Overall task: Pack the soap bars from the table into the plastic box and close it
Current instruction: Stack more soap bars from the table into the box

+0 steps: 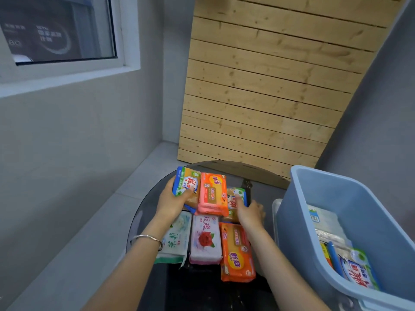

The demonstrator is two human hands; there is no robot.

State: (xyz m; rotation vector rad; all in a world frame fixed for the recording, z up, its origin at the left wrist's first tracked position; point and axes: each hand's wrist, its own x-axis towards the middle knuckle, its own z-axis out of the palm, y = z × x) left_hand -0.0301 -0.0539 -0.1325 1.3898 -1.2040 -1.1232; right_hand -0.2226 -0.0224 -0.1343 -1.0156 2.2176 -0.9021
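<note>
Several wrapped soap bars lie on a round dark glass table (155, 212). My left hand (171, 202) grips a blue-and-green soap pack (186, 180) at the far left of the pile. My right hand (248, 213) closes on a similar green-edged soap pack (235, 196). Between them lies an orange-pink soap pack (212, 194). Nearer me lie a white-green jasmine soap (177, 239), a white rose soap (205, 241) and an orange soap (237, 250). The blue plastic box (298, 221) stands open at the right with several soap packs (357, 272) inside.
A pale lid edge (275, 206) shows just left of the box. A wooden slatted panel (258, 97) leans behind the table. A grey wall with a window (58, 30) is to the left, with a grey floor below.
</note>
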